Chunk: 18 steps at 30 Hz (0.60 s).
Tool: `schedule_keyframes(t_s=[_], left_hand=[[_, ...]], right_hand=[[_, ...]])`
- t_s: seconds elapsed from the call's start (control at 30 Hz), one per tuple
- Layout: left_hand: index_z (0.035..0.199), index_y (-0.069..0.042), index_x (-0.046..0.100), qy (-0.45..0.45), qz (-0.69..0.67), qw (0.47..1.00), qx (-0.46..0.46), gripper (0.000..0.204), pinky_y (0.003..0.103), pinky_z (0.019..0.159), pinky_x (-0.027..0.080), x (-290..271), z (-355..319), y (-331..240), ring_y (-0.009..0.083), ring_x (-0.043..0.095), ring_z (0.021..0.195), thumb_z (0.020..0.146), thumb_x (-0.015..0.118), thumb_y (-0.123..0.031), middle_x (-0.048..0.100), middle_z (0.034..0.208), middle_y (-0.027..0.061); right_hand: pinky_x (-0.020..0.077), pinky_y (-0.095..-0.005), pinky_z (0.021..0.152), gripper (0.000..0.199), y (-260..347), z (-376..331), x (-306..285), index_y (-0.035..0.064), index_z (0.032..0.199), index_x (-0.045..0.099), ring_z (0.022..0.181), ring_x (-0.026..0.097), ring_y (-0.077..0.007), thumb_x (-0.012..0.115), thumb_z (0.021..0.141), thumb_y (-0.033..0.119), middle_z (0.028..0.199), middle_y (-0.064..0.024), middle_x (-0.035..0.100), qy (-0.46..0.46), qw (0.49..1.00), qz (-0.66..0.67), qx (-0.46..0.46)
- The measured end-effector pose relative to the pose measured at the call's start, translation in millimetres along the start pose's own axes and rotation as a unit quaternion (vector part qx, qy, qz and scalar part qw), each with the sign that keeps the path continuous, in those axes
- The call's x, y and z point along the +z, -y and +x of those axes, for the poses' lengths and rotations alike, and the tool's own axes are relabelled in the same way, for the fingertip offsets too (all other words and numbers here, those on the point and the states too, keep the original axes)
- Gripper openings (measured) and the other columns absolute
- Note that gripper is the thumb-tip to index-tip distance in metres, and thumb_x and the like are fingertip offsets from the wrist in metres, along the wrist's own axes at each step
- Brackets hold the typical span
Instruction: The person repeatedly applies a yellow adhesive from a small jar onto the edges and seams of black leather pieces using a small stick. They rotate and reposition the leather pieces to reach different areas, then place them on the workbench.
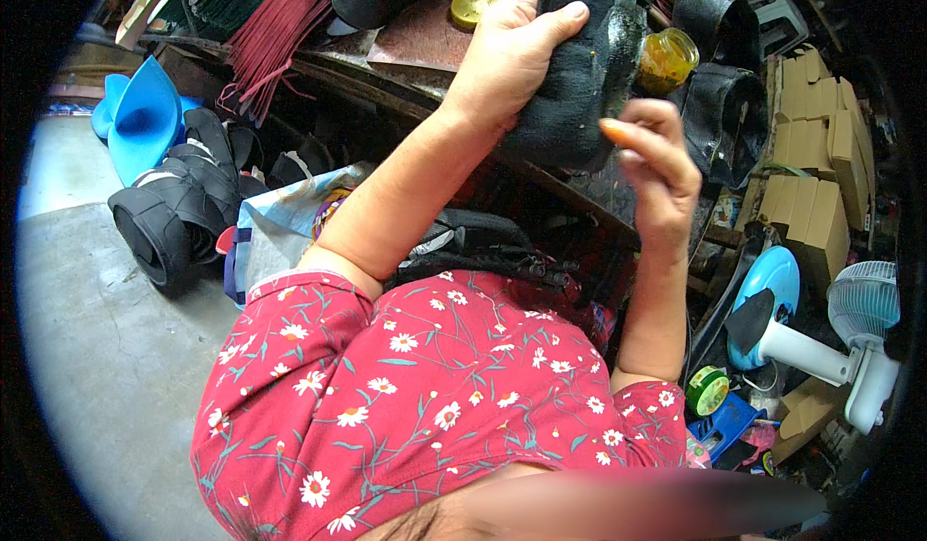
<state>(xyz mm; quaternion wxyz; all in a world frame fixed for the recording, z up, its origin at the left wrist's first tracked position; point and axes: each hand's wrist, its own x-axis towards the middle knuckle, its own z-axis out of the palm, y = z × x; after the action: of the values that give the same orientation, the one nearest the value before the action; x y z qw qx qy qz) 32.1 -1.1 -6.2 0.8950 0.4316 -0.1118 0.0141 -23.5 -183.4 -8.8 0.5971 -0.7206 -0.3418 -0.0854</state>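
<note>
My left hand [512, 58] grips a black, fabric-like piece [565, 97] from its left side, with the thumb lying on top. A glossy, wet-looking strip runs along the piece's right edge. Close to that edge is my right hand [664, 179], its fingers curled together and slightly blurred. An orange tip shows at its fingers; whether this is a small object or a stained fingertip I cannot make out. Just beyond stands an open glass jar [668, 61] with yellowish, glue-like stuff in and on it. A round yellow lid [473, 7] lies on the brown board [415, 44].
Bundles of red strips [294, 29] and green strips [237, 0] cover the bench's left end. More black pieces [724, 116] lie right of the jar. Stacked cardboard boxes [816, 136] and a white fan [864, 309] stand at right. Black rolled material [179, 203] sits at left.
</note>
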Motion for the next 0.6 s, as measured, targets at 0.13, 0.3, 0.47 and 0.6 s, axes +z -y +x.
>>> schedule_keyframes(t_s=[0.13, 0.3, 0.47, 0.6], left_hand=[[0.104, -0.001, 0.066, -0.003, -0.024, 1.000, -0.012, 0.016, 0.025, 0.070, 0.054, 4.4, -1.3, 9.2, 0.0094, 0.065, 0.076, 0.095, 0.059, -0.012, 0.070, 0.091, 0.0042], [0.107, -0.002, 0.064, -0.041, -0.004, 0.999, 0.010, 0.018, 0.027, 0.072, 0.055, 1.6, 5.6, 1.1, 0.0110, 0.066, 0.077, 0.096, 0.057, -0.014, 0.069, 0.092, 0.0043], [0.111, -0.003, 0.064, -0.045, -0.128, 0.979, -0.154, 0.028, 0.026, 0.079, 0.053, 9.7, -3.2, -11.2, 0.0115, 0.066, 0.086, 0.096, 0.061, -0.027, 0.069, 0.099, 0.0038], [0.106, -0.003, 0.067, 0.047, 0.030, 0.991, -0.123, 0.028, 0.023, 0.074, 0.051, 14.9, -19.3, -21.0, 0.0072, 0.064, 0.083, 0.094, 0.066, -0.028, 0.070, 0.096, 0.0018]], right_hand=[[0.0393, -0.0247, 0.081, 0.052, -2.7, 3.3, -4.4, -0.0003, 0.128, 0.062, 0.091, 0.050, -0.0137, 0.053, 0.081, 0.021, 0.114, -0.0062, 0.056, -0.090, 0.992, -0.009, 0.086], [0.0405, -0.0266, 0.074, 0.072, -0.8, -0.4, 10.7, 0.0012, 0.127, 0.063, 0.084, 0.050, -0.0138, 0.047, 0.092, 0.062, 0.110, -0.0076, 0.058, -0.030, 0.999, 0.038, 0.021], [0.0464, -0.0243, 0.084, 0.035, 6.3, 2.3, 6.3, 0.0000, 0.116, 0.070, 0.091, 0.060, -0.0130, 0.069, 0.082, -0.007, 0.100, -0.0071, 0.066, -0.150, 0.986, -0.066, 0.027], [0.0459, -0.0244, 0.081, 0.035, 10.3, 12.0, -1.8, -0.0003, 0.121, 0.067, 0.087, 0.058, -0.0133, 0.069, 0.086, 0.002, 0.097, -0.0061, 0.064, -0.152, 0.979, -0.131, 0.020]])
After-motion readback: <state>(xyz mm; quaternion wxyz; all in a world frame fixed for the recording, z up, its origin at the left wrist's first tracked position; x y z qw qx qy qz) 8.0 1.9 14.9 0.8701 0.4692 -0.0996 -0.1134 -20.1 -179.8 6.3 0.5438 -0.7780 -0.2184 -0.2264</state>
